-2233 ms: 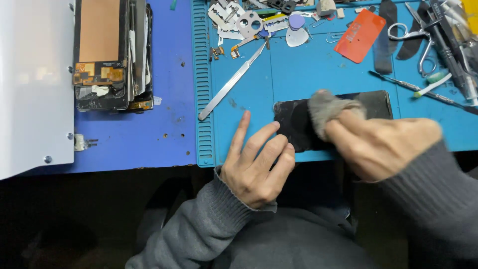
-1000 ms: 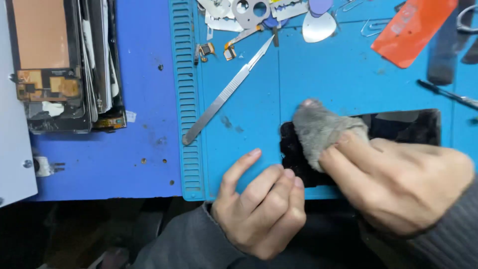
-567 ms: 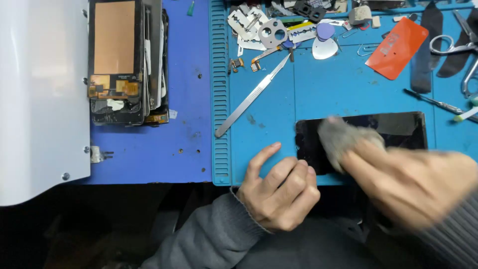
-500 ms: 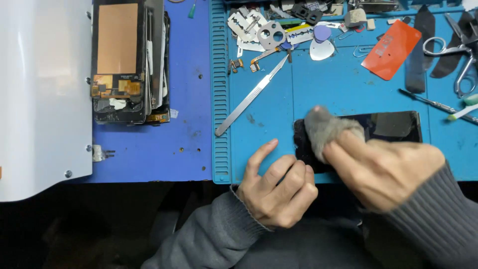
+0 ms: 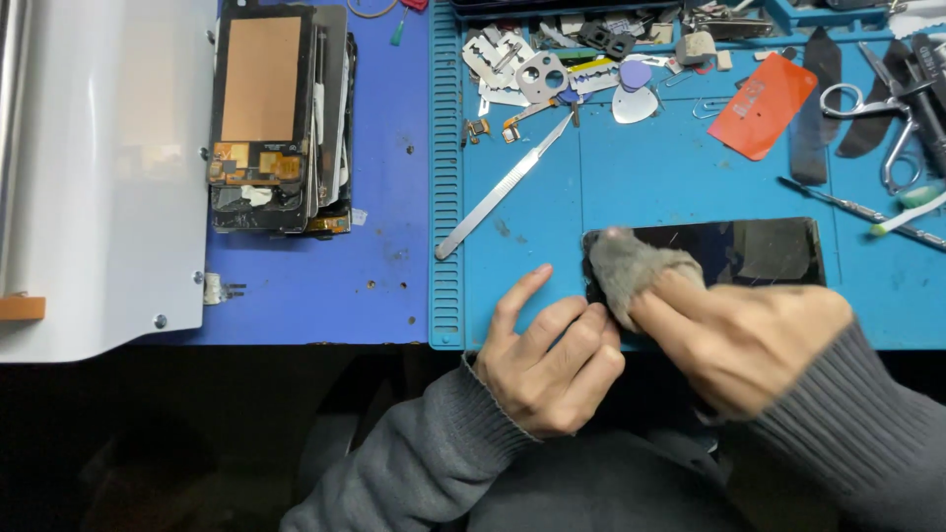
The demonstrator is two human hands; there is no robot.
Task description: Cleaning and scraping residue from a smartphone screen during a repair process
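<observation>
A big white machine cover (image 5: 99,167) fills the far left of the desk. Next to it lies a dark blue mat (image 5: 384,246), and to the right of that a lighter blue work mat (image 5: 670,167) with a ribbed left edge.

On the dark blue mat, far and left, sits a stack of old phone screens (image 5: 281,118). The top one has a brown back.

On the near part of the work mat lies a black glass phone screen (image 5: 759,251), flat and lying long from left to right.

The right hand (image 5: 739,340) comes in from the near right in a grey sleeve. Its fingers are closed on a small grey cloth (image 5: 631,271) and press it down on the left end of the black glass phone screen. The hand is a bit blurred.

The left hand (image 5: 552,355) rests just left of that, palm down, at the near edge of the work mat. Its fingers are spread and hold nothing. The fingertips reach the left end of the glass, but I cannot tell if they touch it.

Farther back, a long silver tweezers (image 5: 503,187) lies slanted. On the far right is an orange plastic card (image 5: 764,103), and beyond it scissors (image 5: 902,123). Small guitar-pick tools (image 5: 634,94) lie among bits of metal at the far edge.
</observation>
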